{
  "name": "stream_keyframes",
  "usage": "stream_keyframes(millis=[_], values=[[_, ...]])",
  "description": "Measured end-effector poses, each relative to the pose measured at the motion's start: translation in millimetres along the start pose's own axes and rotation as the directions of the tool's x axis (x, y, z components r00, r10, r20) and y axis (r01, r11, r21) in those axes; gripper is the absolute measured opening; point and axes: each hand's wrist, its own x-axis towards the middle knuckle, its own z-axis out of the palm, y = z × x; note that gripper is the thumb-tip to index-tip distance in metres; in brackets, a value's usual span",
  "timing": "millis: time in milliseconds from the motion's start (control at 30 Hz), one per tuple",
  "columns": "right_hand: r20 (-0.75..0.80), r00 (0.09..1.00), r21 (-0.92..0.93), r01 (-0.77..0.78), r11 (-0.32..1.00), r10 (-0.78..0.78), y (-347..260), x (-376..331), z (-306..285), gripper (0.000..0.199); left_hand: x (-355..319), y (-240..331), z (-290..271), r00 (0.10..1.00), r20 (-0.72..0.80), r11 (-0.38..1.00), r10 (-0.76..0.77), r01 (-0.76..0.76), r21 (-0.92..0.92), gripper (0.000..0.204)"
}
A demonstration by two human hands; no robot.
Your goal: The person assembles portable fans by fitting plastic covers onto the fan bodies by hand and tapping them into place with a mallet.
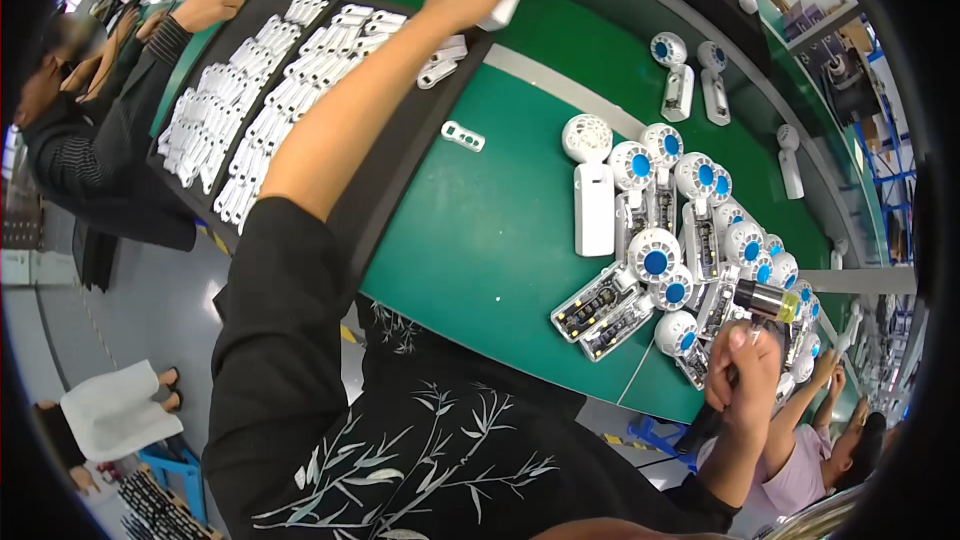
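Note:
My left hand (465, 2), stretched to the far side of the bench, grips a white handheld fan (505, 8) with a round head. A second white fan head shows right beside it. At the lower right, my right hand (745, 370) is closed around the handle of a small hammer (768, 300) with a dark cylindrical head and a yellow-green end. The hammer's head stands over a cluster of handheld fans (655, 255) with blue centres, many with open handles showing circuit boards. A fan with a closed white handle (594, 208) lies at the cluster's left edge.
On my left, a black tray (345, 225) holds rows of white handle covers (215, 120). One loose cover (463, 136) lies on the green mat (470, 230). More fans (678, 90) sit on the green conveyor (590, 40) beyond. Other people work at both sides.

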Motion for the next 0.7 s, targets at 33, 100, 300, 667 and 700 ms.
stream_keyframes(millis=[33, 100, 300, 667, 700], values=[[0.045, 0.999, 0.03, -0.002, 1.0, 0.0, 6.3, -2.7, 8.4, 0.033, -22.9, 10.0, 0.7, 0.998, 0.038, 0.976, -0.043, 0.05, -0.211, 0.075], [0.133, 0.991, 0.084, 0.0, 0.996, -0.011, 18.4, -6.8, 25.2, 0.033, -71.9, 30.3, -1.9, 0.994, 0.082, 0.977, -0.065, 0.081, -0.197, 0.075], [0.428, 0.903, 0.134, -0.109, 0.985, 0.041, 38.3, -1.6, 69.6, 0.032, -173.8, 55.4, 22.6, 0.987, 0.068, 0.985, -0.147, 0.152, -0.085, 0.072], [0.47, 0.881, 0.147, -0.134, 0.98, 0.051, 36.4, 12.9, 140.7, 0.039, -358.6, 7.1, -19.3, 0.985, -0.037, 0.445, -0.171, 0.043, -0.895, 0.041], [0.473, 0.881, 0.057, -0.05, 0.997, 0.017, 30.5, 17.0, 150.7, 0.041, -378.1, -2.4, -20.7, 0.967, -0.106, 0.21, -0.23, -0.057, -0.976, 0.042]])
